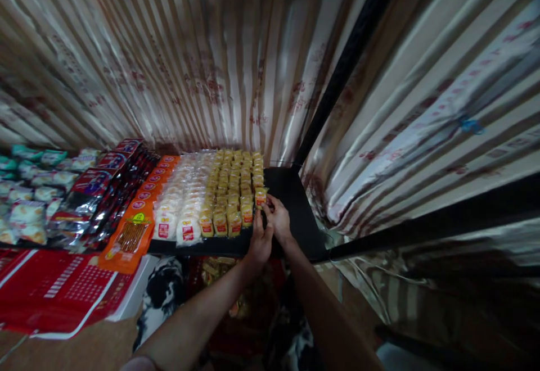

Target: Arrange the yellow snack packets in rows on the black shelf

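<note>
Yellow packets [234,191] sit in rows at 12 o'clock on the black shelf [295,213]. Your right hand [277,218] pinches the end packet [260,196]; your left hand [259,241] rests curled beside it, seemingly empty. They look light, crinkly, slippery; pinch the sealed edges.

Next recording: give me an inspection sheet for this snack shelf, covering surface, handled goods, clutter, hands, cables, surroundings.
Surface: black shelf, right end bare.
Handled goods: yellow snack packets in rows; both hands at the right-hand row.
Clutter: white packets, orange packs, dark red packs, pale green-white bags, red sheet below.
Hands: left hand and right hand touch the packets; grip unclear.
Cables: nothing seen.
Surroundings: striped curtain, black pole.
</note>
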`<move>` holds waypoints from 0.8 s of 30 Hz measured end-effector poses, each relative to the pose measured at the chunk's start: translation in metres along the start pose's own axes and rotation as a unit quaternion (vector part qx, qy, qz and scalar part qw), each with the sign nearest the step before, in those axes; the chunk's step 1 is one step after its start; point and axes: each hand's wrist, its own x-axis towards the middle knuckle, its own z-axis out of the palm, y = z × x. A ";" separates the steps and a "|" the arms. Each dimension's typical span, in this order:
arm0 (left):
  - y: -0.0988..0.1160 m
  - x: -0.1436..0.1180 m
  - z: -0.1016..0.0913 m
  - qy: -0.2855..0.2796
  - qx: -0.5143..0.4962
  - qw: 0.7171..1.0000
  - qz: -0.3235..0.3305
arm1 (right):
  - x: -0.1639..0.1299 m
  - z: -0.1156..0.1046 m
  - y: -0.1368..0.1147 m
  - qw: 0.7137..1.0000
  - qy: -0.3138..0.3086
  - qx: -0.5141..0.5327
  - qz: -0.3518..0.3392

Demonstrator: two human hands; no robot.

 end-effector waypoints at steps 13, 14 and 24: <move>-0.002 0.014 0.004 0.011 -0.006 1.000 -0.005 | 0.003 0.011 0.005 0.999 0.013 -0.045 -0.022; -0.001 0.015 0.004 0.008 -0.006 1.000 -0.003 | 0.004 0.012 0.005 0.999 0.007 -0.032 -0.018; -0.001 0.019 0.009 0.016 -0.020 0.999 -0.019 | 0.005 0.016 0.012 0.999 0.015 0.040 -0.009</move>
